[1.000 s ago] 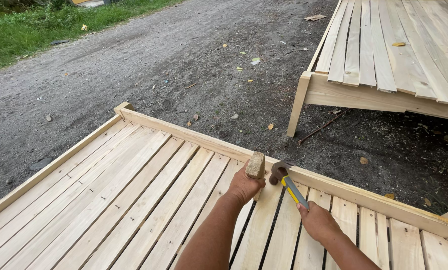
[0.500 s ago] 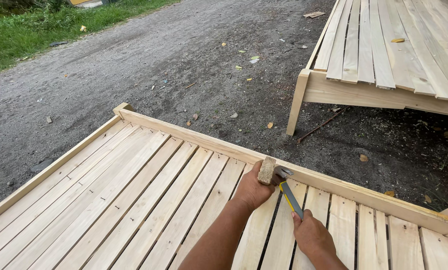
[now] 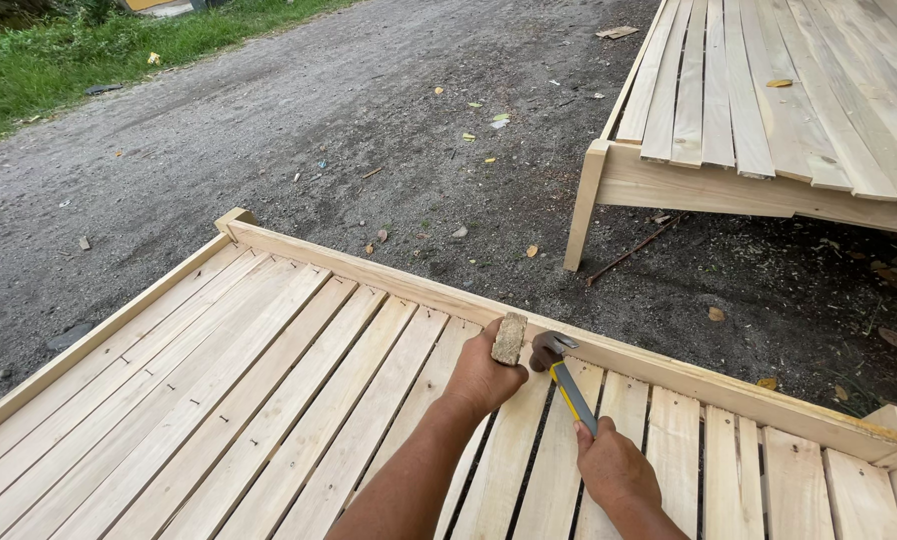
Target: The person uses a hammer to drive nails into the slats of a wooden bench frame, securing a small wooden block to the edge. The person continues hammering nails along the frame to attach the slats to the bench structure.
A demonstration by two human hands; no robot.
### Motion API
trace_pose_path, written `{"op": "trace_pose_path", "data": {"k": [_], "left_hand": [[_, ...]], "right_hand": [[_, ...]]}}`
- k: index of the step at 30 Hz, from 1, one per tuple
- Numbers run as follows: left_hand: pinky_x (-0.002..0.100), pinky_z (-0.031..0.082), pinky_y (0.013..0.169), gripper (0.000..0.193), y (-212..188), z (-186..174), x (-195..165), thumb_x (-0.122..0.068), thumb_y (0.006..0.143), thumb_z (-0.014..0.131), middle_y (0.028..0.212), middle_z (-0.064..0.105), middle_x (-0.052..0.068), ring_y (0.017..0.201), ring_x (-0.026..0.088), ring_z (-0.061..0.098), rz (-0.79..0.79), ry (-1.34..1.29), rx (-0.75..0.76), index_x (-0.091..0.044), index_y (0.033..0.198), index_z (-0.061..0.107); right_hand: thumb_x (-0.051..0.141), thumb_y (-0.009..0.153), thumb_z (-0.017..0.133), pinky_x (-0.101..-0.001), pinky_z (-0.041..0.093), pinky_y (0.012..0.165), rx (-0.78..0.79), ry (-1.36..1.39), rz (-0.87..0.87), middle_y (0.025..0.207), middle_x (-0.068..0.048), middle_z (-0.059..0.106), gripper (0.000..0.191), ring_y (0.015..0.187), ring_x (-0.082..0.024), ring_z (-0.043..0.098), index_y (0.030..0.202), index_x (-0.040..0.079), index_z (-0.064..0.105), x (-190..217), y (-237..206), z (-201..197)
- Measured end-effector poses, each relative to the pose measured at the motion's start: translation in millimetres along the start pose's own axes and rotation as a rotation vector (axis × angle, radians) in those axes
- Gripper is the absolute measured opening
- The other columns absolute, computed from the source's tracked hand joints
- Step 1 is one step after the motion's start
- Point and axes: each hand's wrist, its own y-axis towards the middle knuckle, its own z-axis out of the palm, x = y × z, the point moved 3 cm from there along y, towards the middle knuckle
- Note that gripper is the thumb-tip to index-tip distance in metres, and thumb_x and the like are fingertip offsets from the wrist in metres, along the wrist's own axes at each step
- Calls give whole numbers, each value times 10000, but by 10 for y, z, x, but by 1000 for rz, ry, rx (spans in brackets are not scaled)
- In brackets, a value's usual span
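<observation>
Small wooden block (image 3: 510, 338) sits upright against the frame rail (image 3: 669, 372), pinched in the left hand (image 3: 486, 372). Just right of it, the hammer (image 3: 561, 377) head rests beside the block, right hand (image 3: 614, 467) curled tight round the yellow handle. Slats (image 3: 269, 400) spread beneath both hands.

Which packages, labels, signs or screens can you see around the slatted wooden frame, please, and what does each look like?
No packages, labels, signs or screens show in this view.
The only things in hand are plain: a small wooden block in the left hand and a yellow-handled hammer in the right hand.
</observation>
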Motion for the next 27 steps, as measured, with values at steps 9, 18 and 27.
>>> {"op": "trace_pose_path", "data": {"k": [9,18,27], "left_hand": [[354,568,919,726,390,-11,268,98,654,684,1090,717,92,1045,255,714,144,-324,-105,-84,1346,559],[319,576,895,495,95,323,-28,47,767,693,1037,731,67,995,224,736,323,-211,-76,-87,1216,536],[417,417,1150,590,-939,339,246,73,741,678,1350,511,171,1380,397,463,630,2,70,-68,1277,475]], "right_hand": [[539,1070,292,-459,613,750,-43,18,-18,852,-106,748,520,813,-277,769,1150,108,571,-1,-10,9],[528,1067,311,-477,604,821,-40,52,-16,919,-135,752,507,907,-317,763,1159,99,564,9,-24,-4],[545,1057,340,-480,606,826,-86,31,-20,943,-145,766,514,920,-329,764,1152,103,584,-15,14,21]]}}
